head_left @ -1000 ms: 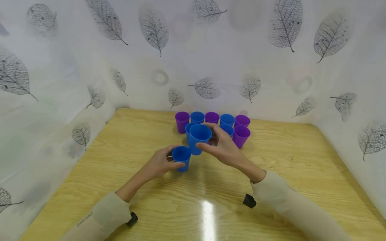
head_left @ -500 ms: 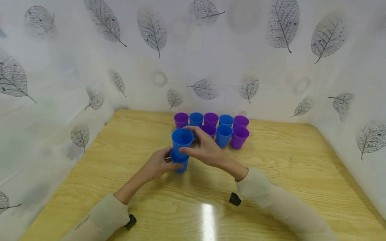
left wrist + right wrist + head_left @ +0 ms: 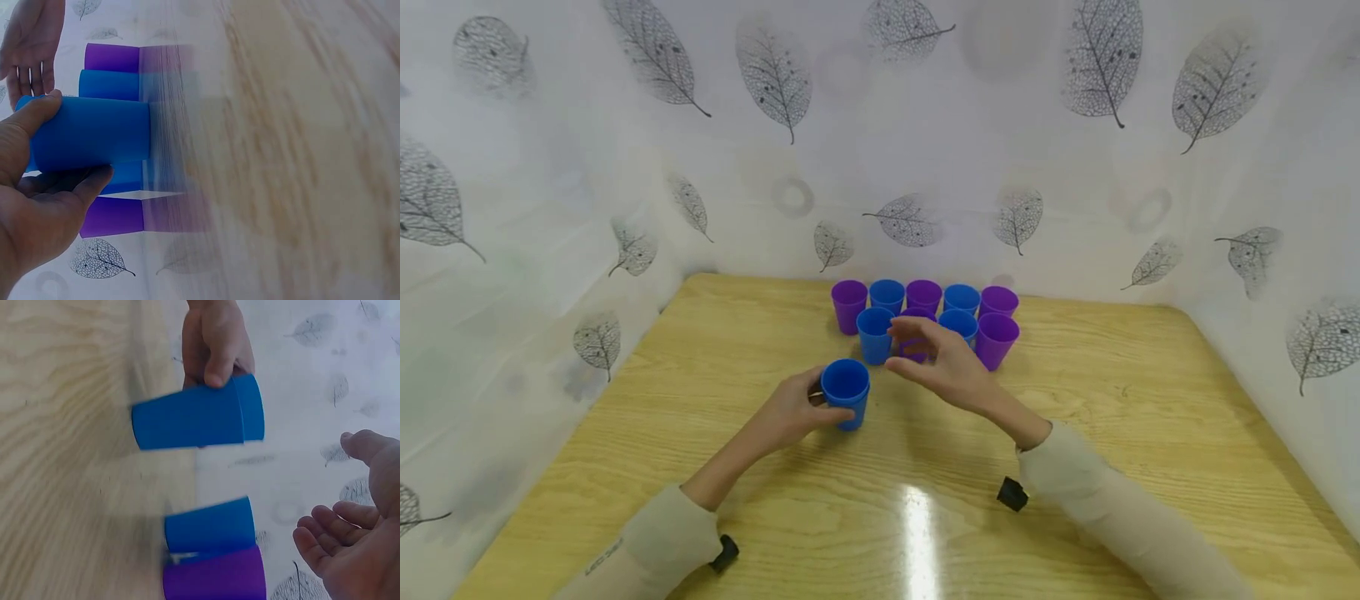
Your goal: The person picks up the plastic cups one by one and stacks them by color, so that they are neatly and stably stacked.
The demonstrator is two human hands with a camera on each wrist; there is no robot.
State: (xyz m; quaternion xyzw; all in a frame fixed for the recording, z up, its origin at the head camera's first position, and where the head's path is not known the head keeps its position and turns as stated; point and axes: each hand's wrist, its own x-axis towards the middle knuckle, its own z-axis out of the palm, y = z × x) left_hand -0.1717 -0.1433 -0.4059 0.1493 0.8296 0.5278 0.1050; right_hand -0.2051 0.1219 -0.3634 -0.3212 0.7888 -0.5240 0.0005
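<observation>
My left hand (image 3: 797,408) grips a nested pair of blue cups (image 3: 847,403) standing upright on the table. The inner cup's rim shows above the outer one in the right wrist view, where the left hand (image 3: 219,344) has its thumb on the outer cup. My right hand (image 3: 951,367) holds nothing. Its fingers are apart and loosely bent, in front of the front row. Nearest to it are a single blue cup (image 3: 873,340) and a purple cup (image 3: 907,346), partly hidden behind the hand.
Upright cups stand in two rows at the table's back, among them a blue cup (image 3: 958,323) and a purple cup (image 3: 997,342) in front, and a purple cup (image 3: 850,310) at the back left. A leaf-patterned covering (image 3: 925,167) encloses the wooden table (image 3: 820,517).
My right hand carried a blue cup left, lowered it into the cup in my left hand, let go and drew back right. The left hand stayed nearly still.
</observation>
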